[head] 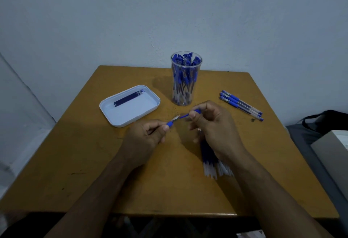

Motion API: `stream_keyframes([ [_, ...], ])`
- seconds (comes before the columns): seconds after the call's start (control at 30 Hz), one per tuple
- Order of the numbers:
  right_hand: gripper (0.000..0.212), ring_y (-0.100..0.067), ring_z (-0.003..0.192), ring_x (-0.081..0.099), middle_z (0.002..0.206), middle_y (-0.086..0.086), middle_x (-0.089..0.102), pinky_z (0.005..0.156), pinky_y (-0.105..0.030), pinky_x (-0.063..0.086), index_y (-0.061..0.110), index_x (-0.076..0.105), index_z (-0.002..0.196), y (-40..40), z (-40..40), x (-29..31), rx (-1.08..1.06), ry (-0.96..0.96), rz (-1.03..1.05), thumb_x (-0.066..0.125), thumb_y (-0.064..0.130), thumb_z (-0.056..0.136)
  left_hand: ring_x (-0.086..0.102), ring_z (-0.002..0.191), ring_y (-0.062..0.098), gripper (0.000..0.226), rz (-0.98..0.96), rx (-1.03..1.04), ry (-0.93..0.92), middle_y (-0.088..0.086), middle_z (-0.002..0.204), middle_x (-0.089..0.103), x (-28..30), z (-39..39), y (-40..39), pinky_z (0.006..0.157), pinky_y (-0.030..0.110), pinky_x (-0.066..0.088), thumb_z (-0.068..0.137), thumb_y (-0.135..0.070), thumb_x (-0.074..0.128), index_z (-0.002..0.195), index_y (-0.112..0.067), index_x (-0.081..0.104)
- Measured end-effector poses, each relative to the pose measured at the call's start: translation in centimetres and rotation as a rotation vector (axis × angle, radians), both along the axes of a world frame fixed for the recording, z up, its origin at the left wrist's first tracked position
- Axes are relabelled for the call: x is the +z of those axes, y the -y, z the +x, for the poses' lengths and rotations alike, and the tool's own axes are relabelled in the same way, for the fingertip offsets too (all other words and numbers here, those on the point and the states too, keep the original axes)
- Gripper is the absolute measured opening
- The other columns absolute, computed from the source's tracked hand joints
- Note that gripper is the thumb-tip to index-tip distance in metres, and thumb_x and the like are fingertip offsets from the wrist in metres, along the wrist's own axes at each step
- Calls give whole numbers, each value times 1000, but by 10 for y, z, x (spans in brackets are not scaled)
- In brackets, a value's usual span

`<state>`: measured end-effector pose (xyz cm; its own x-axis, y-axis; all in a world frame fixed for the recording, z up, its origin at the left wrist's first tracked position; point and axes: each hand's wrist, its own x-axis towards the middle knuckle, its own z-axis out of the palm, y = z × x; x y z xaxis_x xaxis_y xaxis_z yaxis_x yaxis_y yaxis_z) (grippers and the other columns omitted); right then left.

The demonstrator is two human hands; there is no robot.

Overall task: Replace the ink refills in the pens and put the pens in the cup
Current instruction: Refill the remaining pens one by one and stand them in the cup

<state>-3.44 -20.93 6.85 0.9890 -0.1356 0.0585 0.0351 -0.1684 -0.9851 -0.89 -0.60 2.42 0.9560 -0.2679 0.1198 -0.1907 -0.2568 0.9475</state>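
Note:
My left hand pinches the blue grip section with its metal tip at the table's middle. My right hand pinches a thin blue piece just right of that tip; its far end shows above my fingers. Whether the two parts touch is unclear. A bundle of refills lies under my right wrist, partly hidden. A clear cup full of blue pens stands behind my hands. Three capped blue pens lie to the right.
A white tray at the left holds a few dark refills. The brown table ends near me at its front edge. A wall stands behind it. A black bag and a grey box sit off the right side.

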Motion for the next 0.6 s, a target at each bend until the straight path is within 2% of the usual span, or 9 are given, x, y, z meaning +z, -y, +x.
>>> stream_keyframes([
  [0.1, 9, -7, 73, 58, 84, 6, 68, 64, -19, 46, 28, 77, 100, 3, 1, -5, -133, 161, -423, 72, 24, 93, 53, 57, 3, 23, -37, 123, 53, 4, 69, 66, 1, -1, 1, 59, 15, 45, 102, -25, 58, 96, -12, 76],
  [0.17, 20, -2, 81, 57, 99, 11, 70, 72, -13, 44, 26, 76, 111, -4, -3, -6, -67, 193, -654, 70, 20, 92, 56, 58, 3, 22, -27, 161, 85, 2, 70, 67, 1, -2, 2, 59, 15, 46, 102, -25, 58, 99, -14, 76],
  [0.23, 25, -3, 89, 57, 107, 8, 69, 78, -16, 47, 24, 72, 117, -14, -7, -8, 12, 178, -854, 65, 19, 94, 59, 61, 3, 19, -12, 178, 91, -1, 71, 68, 1, -3, 3, 59, 14, 46, 102, -25, 58, 104, -18, 76],
  [0.3, 20, -8, 89, 57, 105, 5, 65, 79, -27, 53, 24, 65, 117, -22, -11, -8, 57, 114, -941, 59, 25, 98, 61, 63, 2, 16, -7, 182, 92, -3, 72, 69, 1, -3, 3, 59, 15, 47, 101, -26, 59, 107, -22, 74],
  [0.37, 16, -11, 87, 57, 100, 5, 61, 77, -33, 55, 25, 57, 117, -25, -14, -7, 83, 75, -994, 55, 27, 101, 62, 62, 2, 13, -4, 174, 100, -3, 73, 71, 1, -4, 3, 58, 16, 48, 100, -25, 61, 106, -26, 72],
  [0.6, 21, -12, 88, 53, 105, 2, 58, 74, -29, 49, 21, 60, 122, -29, -13, -10, 132, 52, -1183, 55, 20, 101, 62, 63, 0, 13, 5, 137, 152, -5, 74, 72, 3, -7, 2, 58, 12, 48, 97, -20, 66, 107, -25, 73],
])
